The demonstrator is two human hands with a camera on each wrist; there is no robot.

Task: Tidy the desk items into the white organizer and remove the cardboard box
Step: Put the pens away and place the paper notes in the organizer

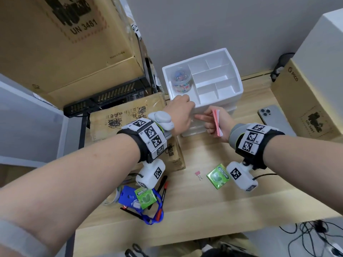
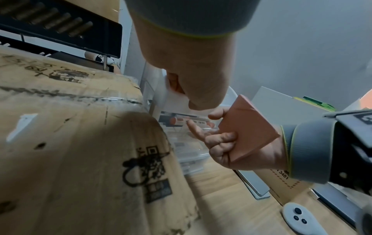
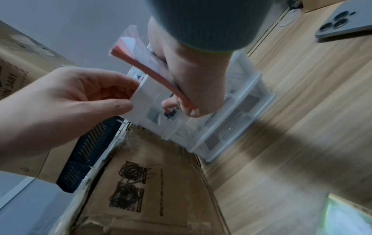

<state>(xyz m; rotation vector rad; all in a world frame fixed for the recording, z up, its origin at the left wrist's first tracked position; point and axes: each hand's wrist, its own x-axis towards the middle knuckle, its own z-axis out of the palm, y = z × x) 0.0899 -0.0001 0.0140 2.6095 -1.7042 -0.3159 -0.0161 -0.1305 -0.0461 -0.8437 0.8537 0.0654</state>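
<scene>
The white organizer point(image 1: 230, 71) stands at the back of the desk, with clear drawers point(image 3: 237, 120) under its compartments. A jar of coloured clips point(image 1: 182, 78) sits in its left compartment. My left hand point(image 1: 187, 104) grips the organizer's front left corner point(image 3: 141, 95) between thumb and fingers. My right hand point(image 1: 209, 123) holds a pink sticky-note pad point(image 2: 247, 127) under curled fingers, and its index finger point(image 2: 193, 127) points at the top drawer's front. The flat cardboard box point(image 1: 126, 112) lies left of the organizer, under my left wrist.
Loose on the desk near me: two green Doublemint packs point(image 1: 218, 176) point(image 1: 145, 197), a pink binder clip point(image 1: 198, 174), a blue lanyard badge point(image 1: 130, 198) and markers point(image 1: 163, 186). A phone point(image 1: 272, 115) and a PICO carton point(image 1: 306, 101) are on the right. A big carton point(image 1: 65, 43) stands at back left.
</scene>
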